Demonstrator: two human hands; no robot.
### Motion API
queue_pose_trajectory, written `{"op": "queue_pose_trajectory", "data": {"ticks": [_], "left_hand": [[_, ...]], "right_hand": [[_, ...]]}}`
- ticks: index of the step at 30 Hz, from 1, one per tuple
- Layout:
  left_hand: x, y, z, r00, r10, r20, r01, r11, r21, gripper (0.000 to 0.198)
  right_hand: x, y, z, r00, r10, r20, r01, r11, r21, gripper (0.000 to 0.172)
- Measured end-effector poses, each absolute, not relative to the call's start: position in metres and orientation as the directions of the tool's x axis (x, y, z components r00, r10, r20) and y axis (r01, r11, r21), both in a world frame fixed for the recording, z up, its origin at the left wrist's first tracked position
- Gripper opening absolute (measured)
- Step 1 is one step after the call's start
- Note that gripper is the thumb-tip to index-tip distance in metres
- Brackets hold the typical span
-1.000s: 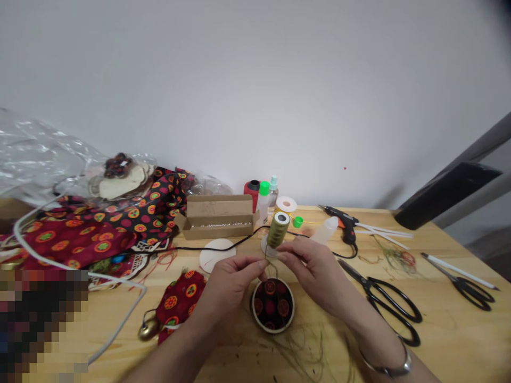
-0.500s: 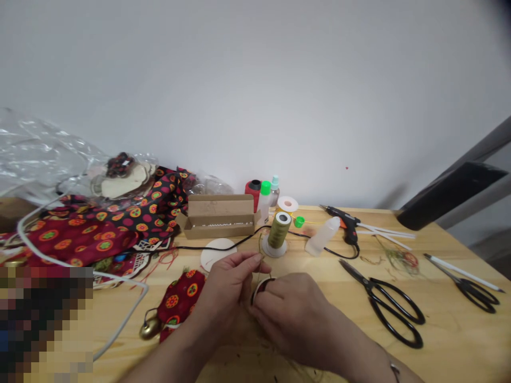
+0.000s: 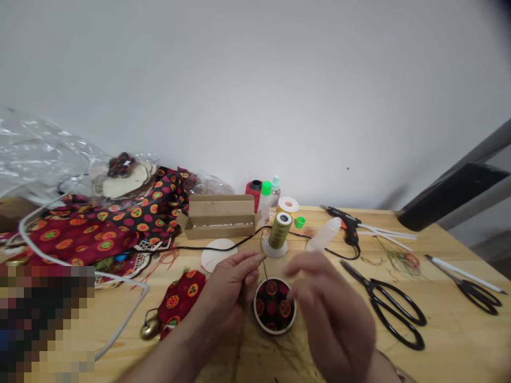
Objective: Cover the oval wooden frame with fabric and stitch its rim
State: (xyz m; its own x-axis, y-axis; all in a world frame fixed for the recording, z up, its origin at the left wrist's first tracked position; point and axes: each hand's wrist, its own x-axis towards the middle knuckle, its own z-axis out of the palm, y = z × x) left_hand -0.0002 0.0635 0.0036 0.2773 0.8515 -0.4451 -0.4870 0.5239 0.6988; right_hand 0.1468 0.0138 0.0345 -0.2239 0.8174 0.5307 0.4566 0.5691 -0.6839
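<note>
My left hand (image 3: pixel 235 284) pinches a thin olive thread between thumb and fingertips, just in front of the olive thread spool (image 3: pixel 279 232). Below the fingertips lies a round piece (image 3: pixel 272 305) with a pale rim and dark, flower-patterned fabric inside. Blurred by motion, my right hand (image 3: pixel 333 314) is over the right edge of this round piece; whether its fingers hold anything cannot be made out. A red patterned fabric piece (image 3: pixel 181 295) with a brass bell (image 3: pixel 150 325) sits left of my left wrist.
Large black scissors (image 3: pixel 383 303) lie at the right, with smaller scissors (image 3: pixel 471 287) beyond. Behind are a cardboard box (image 3: pixel 219 226), a white squeeze bottle (image 3: pixel 325 234) and a glue gun (image 3: pixel 347 223). Patterned cloth (image 3: pixel 99 223) is heaped at the left; a white cable crosses there.
My right hand has moved right and lifted off the round piece, uncovering its patterned face. My left hand has stayed nearly in place, pinching the thread.
</note>
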Motion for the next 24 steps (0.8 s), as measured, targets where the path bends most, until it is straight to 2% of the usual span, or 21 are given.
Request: {"op": "queue_pose_trajectory", "data": {"ticks": [1, 2, 3, 6, 8, 11, 15, 18, 21, 24], "left_hand": [[0.000, 0.063, 0.004, 0.289, 0.850, -0.441, -0.482, 0.527, 0.700, 0.018], [0.000, 0.062, 0.004, 0.296, 0.849, -0.438, -0.475, 0.529, 0.704, 0.017], [0.000, 0.061, 0.004, 0.300, 0.849, -0.435, -0.467, 0.528, 0.709, 0.016], [0.001, 0.059, 0.004, 0.305, 0.852, -0.425, -0.430, 0.521, 0.737, 0.016], [0.001, 0.057, 0.003, 0.313, 0.854, -0.415, -0.391, 0.515, 0.763, 0.017], [0.002, 0.055, 0.002, 0.328, 0.854, -0.405, -0.353, 0.508, 0.786, 0.018], [0.003, 0.054, 0.001, 0.357, 0.852, -0.383, -0.351, 0.502, 0.790, 0.020], [0.001, 0.055, -0.001, 0.354, 0.841, -0.409, -0.308, 0.517, 0.799, 0.023], [0.000, 0.055, -0.004, 0.359, 0.835, -0.418, -0.287, 0.525, 0.802, 0.024], [0.000, 0.056, -0.002, 0.359, 0.834, -0.420, -0.281, 0.526, 0.803, 0.027]], "right_hand": [[0.147, 0.021, 0.032, 0.014, 0.844, 0.536, 0.372, 0.493, -0.787, 0.019], [0.146, 0.028, 0.027, 0.123, 0.884, 0.451, 0.250, 0.412, -0.876, 0.016], [0.143, 0.036, 0.021, 0.157, 0.929, 0.334, 0.111, 0.320, -0.941, 0.015], [0.133, 0.052, 0.003, 0.066, 0.995, 0.081, -0.233, 0.094, -0.968, 0.026], [0.129, 0.053, -0.003, -0.036, 0.999, -0.015, -0.336, -0.026, -0.942, 0.032], [0.129, 0.048, -0.001, -0.138, 0.988, -0.072, -0.286, -0.109, -0.952, 0.039], [0.137, 0.047, 0.006, -0.211, 0.969, -0.128, -0.043, -0.140, -0.989, 0.041], [0.142, 0.051, 0.009, -0.213, 0.970, -0.118, 0.071, -0.105, -0.992, 0.038], [0.144, 0.055, 0.013, -0.173, 0.982, -0.070, 0.093, -0.054, -0.994, 0.029], [0.145, 0.056, 0.016, -0.143, 0.986, -0.083, 0.021, -0.081, -0.997, 0.017]]}}
